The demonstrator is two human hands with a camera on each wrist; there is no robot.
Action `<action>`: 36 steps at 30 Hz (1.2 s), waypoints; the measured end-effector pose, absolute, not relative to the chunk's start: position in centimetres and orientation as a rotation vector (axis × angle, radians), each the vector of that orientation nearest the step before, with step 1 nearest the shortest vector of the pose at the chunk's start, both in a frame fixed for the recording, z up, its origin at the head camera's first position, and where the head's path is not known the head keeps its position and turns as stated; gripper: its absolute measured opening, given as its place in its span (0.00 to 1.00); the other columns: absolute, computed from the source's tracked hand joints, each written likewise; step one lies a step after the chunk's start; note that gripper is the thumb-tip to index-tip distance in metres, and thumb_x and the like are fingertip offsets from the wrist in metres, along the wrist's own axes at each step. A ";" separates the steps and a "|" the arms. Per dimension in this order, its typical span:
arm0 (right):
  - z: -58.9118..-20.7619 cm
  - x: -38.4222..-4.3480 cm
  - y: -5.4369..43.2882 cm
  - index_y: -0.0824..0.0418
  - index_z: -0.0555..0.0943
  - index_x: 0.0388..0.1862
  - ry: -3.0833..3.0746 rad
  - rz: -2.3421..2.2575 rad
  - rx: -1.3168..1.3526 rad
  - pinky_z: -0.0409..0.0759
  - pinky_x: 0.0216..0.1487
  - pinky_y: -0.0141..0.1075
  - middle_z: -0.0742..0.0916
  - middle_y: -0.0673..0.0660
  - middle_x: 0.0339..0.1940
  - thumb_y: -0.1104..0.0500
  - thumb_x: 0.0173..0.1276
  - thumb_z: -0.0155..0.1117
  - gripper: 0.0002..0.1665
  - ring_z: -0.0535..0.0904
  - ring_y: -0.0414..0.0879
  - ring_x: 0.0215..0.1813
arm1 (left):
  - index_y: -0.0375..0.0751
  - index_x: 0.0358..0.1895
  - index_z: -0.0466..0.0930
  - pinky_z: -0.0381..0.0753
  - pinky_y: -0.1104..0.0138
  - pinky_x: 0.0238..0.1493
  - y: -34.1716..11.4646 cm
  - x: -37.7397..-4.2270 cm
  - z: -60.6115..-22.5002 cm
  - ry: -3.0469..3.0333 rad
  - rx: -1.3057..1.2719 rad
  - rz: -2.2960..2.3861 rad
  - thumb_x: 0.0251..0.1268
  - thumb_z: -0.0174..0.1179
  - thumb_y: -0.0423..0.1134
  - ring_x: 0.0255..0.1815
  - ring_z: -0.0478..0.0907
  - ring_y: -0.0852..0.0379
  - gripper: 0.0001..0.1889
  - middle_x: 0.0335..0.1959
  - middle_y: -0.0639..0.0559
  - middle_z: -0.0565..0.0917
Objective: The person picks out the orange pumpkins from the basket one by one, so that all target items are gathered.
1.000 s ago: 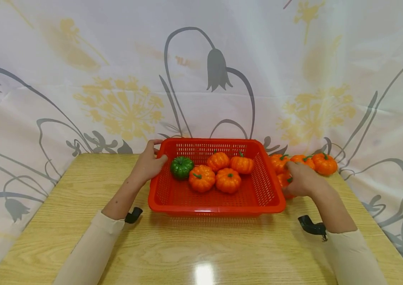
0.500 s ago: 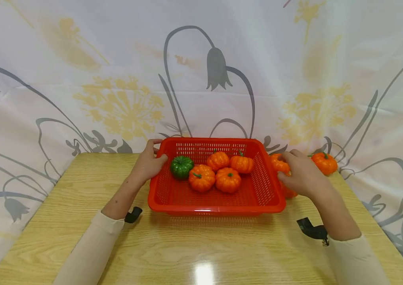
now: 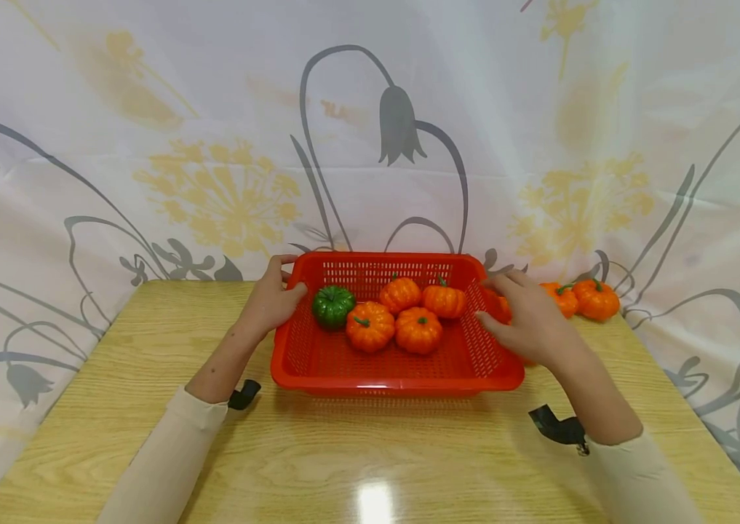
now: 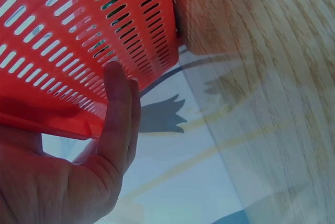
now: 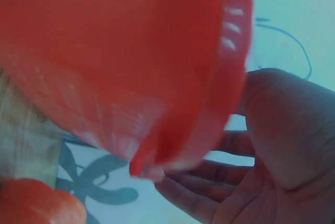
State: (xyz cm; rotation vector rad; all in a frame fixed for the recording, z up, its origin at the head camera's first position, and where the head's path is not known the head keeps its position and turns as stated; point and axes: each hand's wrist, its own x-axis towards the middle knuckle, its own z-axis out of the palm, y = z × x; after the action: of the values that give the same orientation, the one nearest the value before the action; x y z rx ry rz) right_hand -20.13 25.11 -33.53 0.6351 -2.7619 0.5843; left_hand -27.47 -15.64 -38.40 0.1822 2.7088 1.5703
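Note:
A red slotted plastic basket [image 3: 396, 384] stands on the table. In it lie a green pumpkin [image 3: 333, 307] and several orange pumpkins [image 3: 370, 327]. My left hand [image 3: 273, 296] grips the basket's left rim, thumb over the top; the left wrist view shows its fingers [image 4: 119, 114] along the outer slotted wall. My right hand [image 3: 527, 320] is at the right rim, fingers extended, thumb on the inner side. In the blurred right wrist view, the right fingers [image 5: 201, 187] lie close to the rim, with no pumpkin in the palm; firm contact cannot be told.
More orange pumpkins [image 3: 597, 300] lie on the table right of the basket, partly hidden by the right hand. Black straps [image 3: 559, 428] show by both wrists. A flower-printed cloth [image 3: 370, 145] hangs behind the wood-grain table [image 3: 370, 451].
My right hand has moved left from over the pumpkins beside the basket to the basket's right rim. The left hand, basket and the pumpkins inside have stayed put.

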 end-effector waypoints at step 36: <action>-34.5 -23.8 20.8 0.74 0.69 0.75 -3.107 0.513 0.578 0.74 0.71 0.64 0.75 0.77 0.69 0.51 0.77 0.66 0.39 0.75 0.70 0.68 | 0.41 0.82 0.55 0.93 0.55 0.37 -15.6 -27.7 -38.6 2.707 0.175 1.583 0.79 0.52 0.37 0.43 0.86 0.39 0.33 0.56 0.34 0.76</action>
State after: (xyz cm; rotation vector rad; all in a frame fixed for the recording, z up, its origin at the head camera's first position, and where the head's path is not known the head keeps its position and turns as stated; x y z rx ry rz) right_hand -23.76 20.85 -34.50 0.5779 -3.1067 0.5129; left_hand -27.70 -15.57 -38.61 0.1752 2.7069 1.5827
